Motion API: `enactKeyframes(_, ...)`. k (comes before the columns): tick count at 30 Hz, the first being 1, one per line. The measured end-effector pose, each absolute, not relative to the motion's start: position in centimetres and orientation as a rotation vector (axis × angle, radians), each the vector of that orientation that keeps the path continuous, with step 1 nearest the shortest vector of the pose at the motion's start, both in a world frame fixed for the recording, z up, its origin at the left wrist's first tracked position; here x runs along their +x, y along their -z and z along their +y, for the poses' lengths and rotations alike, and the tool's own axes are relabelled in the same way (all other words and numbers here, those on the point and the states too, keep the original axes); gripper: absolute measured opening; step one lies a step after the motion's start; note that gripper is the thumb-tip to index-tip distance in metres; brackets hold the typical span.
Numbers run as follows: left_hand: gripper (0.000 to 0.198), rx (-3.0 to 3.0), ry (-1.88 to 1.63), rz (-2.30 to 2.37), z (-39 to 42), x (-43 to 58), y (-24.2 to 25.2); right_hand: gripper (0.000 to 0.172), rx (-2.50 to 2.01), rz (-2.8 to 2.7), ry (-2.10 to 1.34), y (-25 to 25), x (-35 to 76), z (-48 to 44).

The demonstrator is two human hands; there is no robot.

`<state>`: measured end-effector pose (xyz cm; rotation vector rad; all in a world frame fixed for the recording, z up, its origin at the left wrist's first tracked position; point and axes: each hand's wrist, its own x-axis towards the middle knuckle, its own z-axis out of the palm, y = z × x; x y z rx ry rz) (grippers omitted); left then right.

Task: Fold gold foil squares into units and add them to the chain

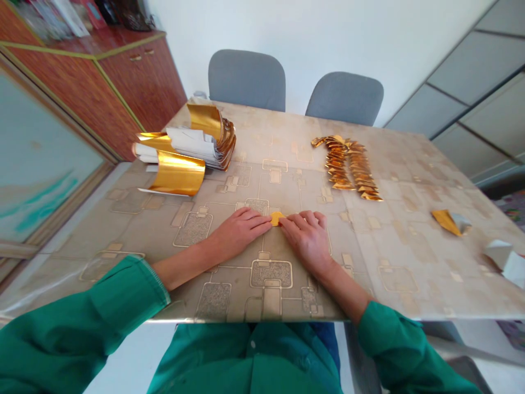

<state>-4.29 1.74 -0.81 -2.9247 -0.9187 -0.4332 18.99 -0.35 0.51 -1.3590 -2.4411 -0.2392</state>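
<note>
A small folded piece of gold foil paper [276, 218] lies at the table's middle, between my fingertips. My left hand [245, 225] comes from the left with its fingers together, their tips on the paper's left end. From the other side, my right hand [307, 236] has its fingers curled and pinches the right end. The fingers hide both ends of the paper. Past my left hand rests a curled gold sheet [180, 172] with a white back. Beyond my right hand stand two rows of folded gold foil pieces [339, 161], set closely one behind another.
A stack of gold and white sheets [213, 139] sits at the back left. Loose scraps, a gold piece [447, 221] and a white piece [508, 261], lie at the right. Two grey chairs [246, 79] stand behind the patterned table [385, 241]. A wooden cabinet [139, 82] is at left.
</note>
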Motion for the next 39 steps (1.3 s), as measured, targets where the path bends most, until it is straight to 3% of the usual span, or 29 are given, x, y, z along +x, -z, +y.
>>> enactKeyframes(32,0.039,-2.837,0.355,-1.110,0.0,-5.0,0.7,0.027,-1.222,-2.516,0.161,0.3,21.8,-1.7)
enactKeyframes(39,0.035,-2.831,0.364,-1.010,0.8,-4.7,0.2,0.019,-1.295,-2.544,0.149,-0.8,20.1,-0.3)
